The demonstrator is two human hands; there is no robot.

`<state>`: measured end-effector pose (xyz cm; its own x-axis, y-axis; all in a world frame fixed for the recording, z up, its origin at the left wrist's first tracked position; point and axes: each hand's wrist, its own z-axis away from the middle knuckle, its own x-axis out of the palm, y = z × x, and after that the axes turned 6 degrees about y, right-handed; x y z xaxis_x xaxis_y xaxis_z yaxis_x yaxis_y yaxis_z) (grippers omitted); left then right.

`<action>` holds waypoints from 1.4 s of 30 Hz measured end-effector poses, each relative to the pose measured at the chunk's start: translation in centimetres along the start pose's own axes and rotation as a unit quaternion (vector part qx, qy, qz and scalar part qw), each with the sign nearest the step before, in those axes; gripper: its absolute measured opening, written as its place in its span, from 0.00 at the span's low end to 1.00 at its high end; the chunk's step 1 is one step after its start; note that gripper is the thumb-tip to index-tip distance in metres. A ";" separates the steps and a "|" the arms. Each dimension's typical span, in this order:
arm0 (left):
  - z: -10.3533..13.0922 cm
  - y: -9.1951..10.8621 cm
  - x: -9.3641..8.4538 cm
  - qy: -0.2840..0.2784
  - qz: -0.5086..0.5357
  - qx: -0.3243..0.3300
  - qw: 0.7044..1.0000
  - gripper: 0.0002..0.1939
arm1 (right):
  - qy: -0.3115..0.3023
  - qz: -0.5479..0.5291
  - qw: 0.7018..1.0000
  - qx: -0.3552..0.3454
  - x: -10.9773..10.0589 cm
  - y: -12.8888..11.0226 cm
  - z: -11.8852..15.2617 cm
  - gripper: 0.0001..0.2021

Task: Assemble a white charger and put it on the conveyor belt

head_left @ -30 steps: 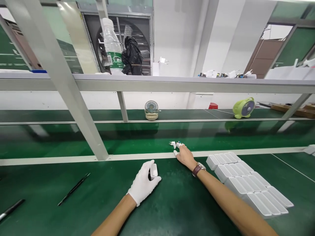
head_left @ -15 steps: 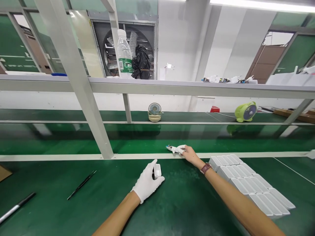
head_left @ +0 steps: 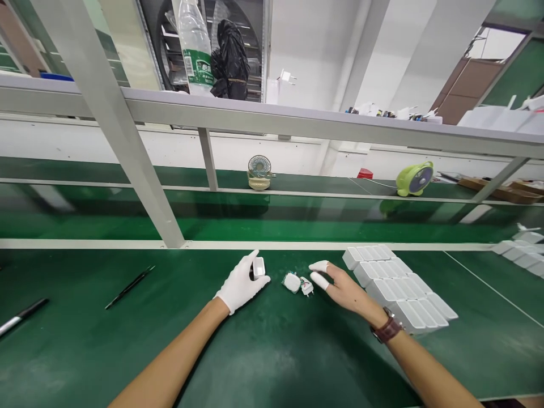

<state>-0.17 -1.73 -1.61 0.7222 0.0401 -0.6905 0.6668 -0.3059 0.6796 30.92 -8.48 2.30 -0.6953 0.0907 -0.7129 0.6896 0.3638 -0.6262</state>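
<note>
My left hand (head_left: 242, 285), in a white glove, is closed around a small white plastic case (head_left: 259, 266) with its open side up, on the green work surface. A white charger part with a bit of circuit board (head_left: 292, 282) lies to the right of it. Touching that part is a white plug piece with two metal pins (head_left: 307, 287). My right hand (head_left: 340, 283), with white covers on its thumb and a finger, hovers just right of these pieces. Its fingers are apart and nothing is between them.
Rows of white plastic cases (head_left: 399, 286) stand right of my right hand. Black tweezers (head_left: 130, 288) and a pen (head_left: 23, 317) lie at the left. A slanted metal post (head_left: 140, 164) rises behind, below a shelf. Beyond the rail (head_left: 272, 246) runs a green belt.
My right hand has come back from beyond the rail and let go of the charger part and plug, which now lie on the work surface. My left hand still holds the case. The view has tilted down.
</note>
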 end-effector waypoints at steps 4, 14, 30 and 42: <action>0.1 0.1 0.1 0.008 -0.006 0.003 1.000 0.42 | -0.007 0.104 0.993 -0.062 2.1 -1.7 -0.2 0.14; 0.4 0.3 0.2 0.009 0.008 0.019 1.000 0.43 | -0.041 0.101 0.966 -0.234 5.2 -4.7 2.1 0.08; 0.5 1.1 -0.2 -0.006 -0.036 -0.003 0.999 0.48 | -0.081 0.118 0.985 -0.096 4.5 -3.5 0.5 0.31; 1.0 1.5 -0.7 -0.021 -0.020 -0.006 1.000 0.48 | 0.041 0.016 0.997 -0.069 4.9 -2.7 -0.6 0.33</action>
<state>0.15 -3.18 -0.38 0.6864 0.0126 -0.7271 0.6979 -0.2926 0.6537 25.55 -8.50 0.68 -0.6921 0.1772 -0.6997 0.6806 0.4829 -0.5510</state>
